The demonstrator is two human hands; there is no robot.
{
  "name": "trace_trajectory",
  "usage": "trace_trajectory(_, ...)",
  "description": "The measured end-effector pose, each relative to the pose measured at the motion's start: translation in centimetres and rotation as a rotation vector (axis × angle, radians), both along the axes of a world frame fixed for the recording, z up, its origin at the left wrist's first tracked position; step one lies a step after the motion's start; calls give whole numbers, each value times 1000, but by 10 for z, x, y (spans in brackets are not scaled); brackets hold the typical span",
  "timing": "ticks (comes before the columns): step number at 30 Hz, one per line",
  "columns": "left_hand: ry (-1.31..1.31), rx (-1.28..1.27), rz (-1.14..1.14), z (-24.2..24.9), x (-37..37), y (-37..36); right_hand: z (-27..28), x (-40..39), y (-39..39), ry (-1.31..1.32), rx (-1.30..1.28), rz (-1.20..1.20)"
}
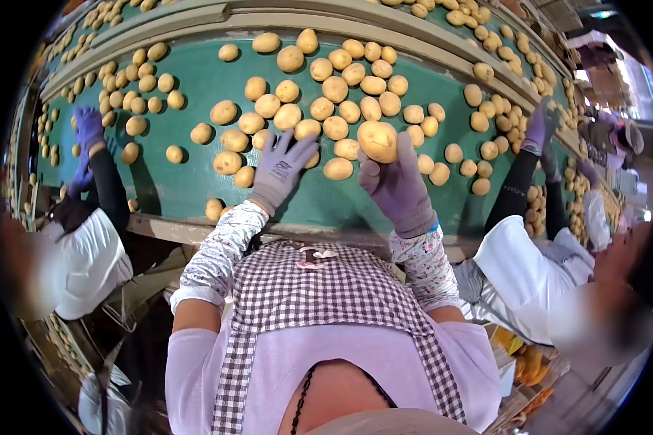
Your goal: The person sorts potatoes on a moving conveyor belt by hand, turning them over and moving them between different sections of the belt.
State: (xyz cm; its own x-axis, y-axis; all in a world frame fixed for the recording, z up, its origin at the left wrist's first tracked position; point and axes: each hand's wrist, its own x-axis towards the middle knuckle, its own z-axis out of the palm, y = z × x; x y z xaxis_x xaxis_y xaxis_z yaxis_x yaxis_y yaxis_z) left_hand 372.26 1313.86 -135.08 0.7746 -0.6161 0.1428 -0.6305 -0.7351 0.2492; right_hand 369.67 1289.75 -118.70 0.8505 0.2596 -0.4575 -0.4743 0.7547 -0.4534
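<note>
Many yellow-skinned potatoes [334,89] lie spread over a green conveyor belt [196,72]. My left hand [278,171], in a grey-purple glove, rests with fingers spread on the belt, among potatoes that sit by its fingertips. Raised above the belt, my right hand [398,183] grips one large potato [377,141] between thumb and fingers. This potato has a darker mark on its upper side. Part of the right-hand fingers is hidden behind it.
Co-workers stand on both sides; a gloved hand [88,130] reaches over the belt at left, another [539,127] at right. A wooden rail [283,16] borders the belt's far side, with more potatoes beyond. The near belt edge [334,235] runs before my apron.
</note>
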Motion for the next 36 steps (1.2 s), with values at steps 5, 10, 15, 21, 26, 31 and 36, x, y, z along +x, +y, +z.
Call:
trace_trajectory(5, -58, -37, 212, -17, 39, 77, -11, -12, 31, -340, -565, -92)
trace_trajectory(10, -31, -80, 306, -4, 35, 105, -47, 31, 12, -583, -899, 355)
trace_trajectory(15, 149, -260, -47, 5, 2, 80, -139, 159, -61, -367, -949, -35)
trace_trajectory(21, 242, -221, -43, -30, -17, 106, -161, 217, -47, -496, -1593, 269)
trace_trajectory(26, 196, -77, 40, -11, -9, 146, -158, 245, 58, -664, -1938, 405)
trace_trajectory(31, 144, 18, 245, -27, 25, 197, -182, 282, 108, -582, -2098, 811)
trace_trajectory(36, 49, -142, 428, -36, 22, 255, -156, 304, 75, -316, -1338, 417)
